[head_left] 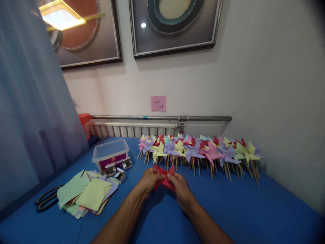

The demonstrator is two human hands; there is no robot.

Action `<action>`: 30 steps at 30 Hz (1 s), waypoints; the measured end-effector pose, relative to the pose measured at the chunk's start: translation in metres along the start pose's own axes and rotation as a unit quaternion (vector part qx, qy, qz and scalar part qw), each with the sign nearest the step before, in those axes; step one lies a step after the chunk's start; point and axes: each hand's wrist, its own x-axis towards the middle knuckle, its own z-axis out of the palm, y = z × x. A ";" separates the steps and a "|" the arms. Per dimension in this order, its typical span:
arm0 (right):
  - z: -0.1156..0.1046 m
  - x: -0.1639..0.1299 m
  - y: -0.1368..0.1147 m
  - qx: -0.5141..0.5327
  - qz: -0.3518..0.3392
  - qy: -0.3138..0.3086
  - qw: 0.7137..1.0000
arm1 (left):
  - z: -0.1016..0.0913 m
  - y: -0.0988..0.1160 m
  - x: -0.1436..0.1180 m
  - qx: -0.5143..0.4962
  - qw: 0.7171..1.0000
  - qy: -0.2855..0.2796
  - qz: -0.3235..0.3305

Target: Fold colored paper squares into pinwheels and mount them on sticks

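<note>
Dim room, lamp glare on framed picture (76, 30), corners dark w/ wide-angle warp.

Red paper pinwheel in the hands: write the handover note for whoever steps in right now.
Left hand and right hand both pinch the folded red paper pinwheel above the blue table; no stick shows on it.
Done: a long row of finished multicoloured paper pinwheels on wooden sticks lies along the wall.
Left: a stack of loose pastel paper squares sits at the left, beside black scissors, small open boxes and a clear plastic tub.
</note>
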 end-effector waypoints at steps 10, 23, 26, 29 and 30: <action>0.001 0.002 -0.003 0.040 0.025 0.036 0.998 | -0.004 -0.002 0.002 -0.045 0.999 0.008 0.011; -0.001 0.015 0.025 0.007 0.005 0.044 0.999 | -0.063 0.058 0.005 0.150 0.935 0.260 0.187; -0.003 0.016 0.028 -0.012 0.004 0.034 0.999 | -0.116 0.114 0.008 0.369 0.841 0.333 0.212; -0.002 0.014 0.025 -0.007 -0.001 0.029 1.000 | -0.153 0.155 0.016 0.488 0.796 0.343 0.104; -0.002 0.013 0.024 -0.005 -0.002 0.030 1.000 | -0.160 0.161 0.018 0.492 0.794 0.344 0.094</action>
